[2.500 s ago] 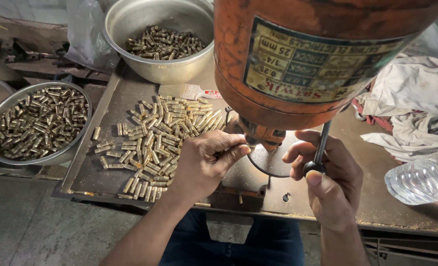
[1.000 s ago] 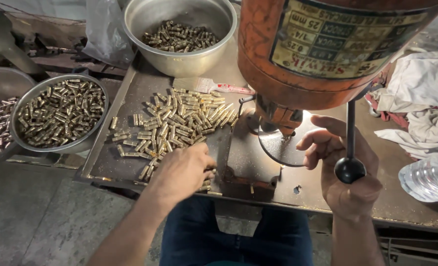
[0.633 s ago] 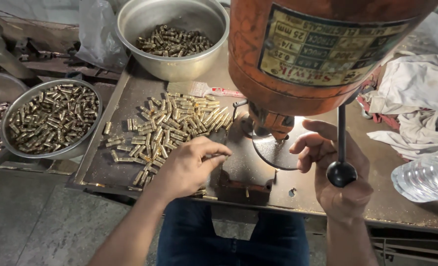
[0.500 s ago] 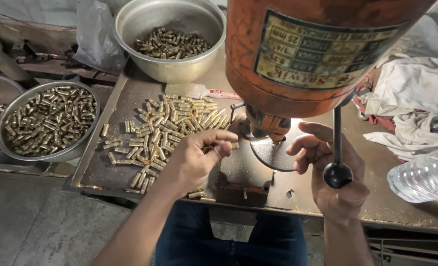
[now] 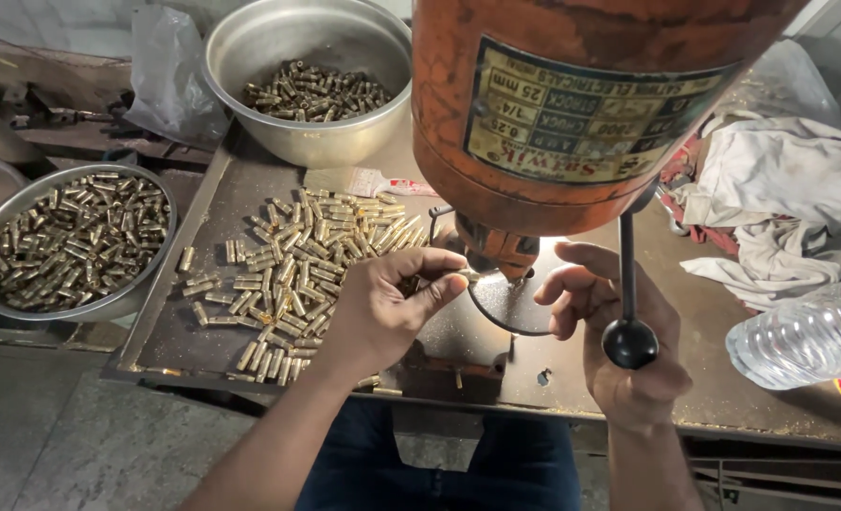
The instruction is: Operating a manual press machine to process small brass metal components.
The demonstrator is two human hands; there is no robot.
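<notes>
Your left hand (image 5: 382,308) sits at the centre of the frame, its grip pinched on a small brass piece (image 5: 465,275) held just under the drill's tip (image 5: 499,268). The piece is mostly hidden by your thumb and fingers (image 5: 436,288). Your right hand (image 5: 619,341) is right of centre, curled loosely beside a black-knobbed lever (image 5: 628,343); the knob rests against your palm, and the fingers are half bent, not closed round it. Between your hands lies a round dark plate (image 5: 510,308) on the bench (image 5: 723,407).

Above, filling the upper right of the frame, hangs the orange drill body (image 5: 572,104) with a worn label.

Left of centre, a heap of brass pieces (image 5: 297,265) lies spread on a shallow metal tray (image 5: 169,331). At the far left, a steel bowl (image 5: 65,241) holds more of them. At the upper centre, a larger steel bowl (image 5: 311,71) holds a darker batch. A crumpled plastic bag (image 5: 169,76) lies beside it at the upper left. At the right edge are a pale rag (image 5: 789,208) and, below it, a clear plastic bottle (image 5: 804,336) lying on its side.
</notes>
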